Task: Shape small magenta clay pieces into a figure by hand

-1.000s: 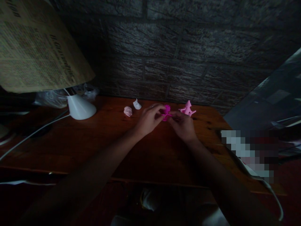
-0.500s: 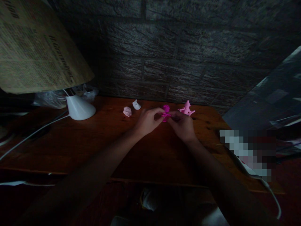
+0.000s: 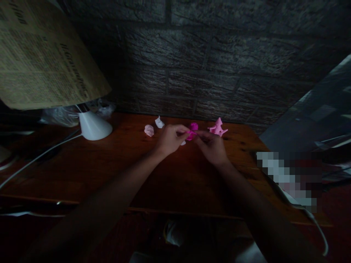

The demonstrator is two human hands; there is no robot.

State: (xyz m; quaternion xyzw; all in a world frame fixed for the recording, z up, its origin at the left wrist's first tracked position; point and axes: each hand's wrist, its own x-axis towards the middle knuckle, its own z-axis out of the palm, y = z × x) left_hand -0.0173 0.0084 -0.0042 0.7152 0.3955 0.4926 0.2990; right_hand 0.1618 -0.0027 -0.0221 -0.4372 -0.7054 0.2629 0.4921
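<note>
My left hand (image 3: 171, 139) and my right hand (image 3: 212, 146) meet over the desk, fingertips pinched on a thin magenta piece of modelling clay (image 3: 191, 135) between them. Just behind it lies a magenta clay lump (image 3: 194, 126). A small white bit (image 3: 183, 143) peeks out by the left fingers, mostly hidden. To the right of my right hand stands a pink clay figure (image 3: 217, 128) with a pointed top and spread limbs. Left of my left hand are a pale pink clay lump (image 3: 149, 130) and a white clay lump (image 3: 159, 122).
On the left stands a lamp with a white base (image 3: 94, 126) and a newsprint shade (image 3: 52, 62); its cord crosses the wooden desk (image 3: 109, 164). A brick-patterned wall (image 3: 186, 54) rises behind. A blurred-out device with a white cable (image 3: 323, 233) lies at the right edge.
The magenta piece between my fingers has shifted slightly left and looks wider and flatter. A white bit now shows below my left fingers. Both hands stay in nearly the same place.
</note>
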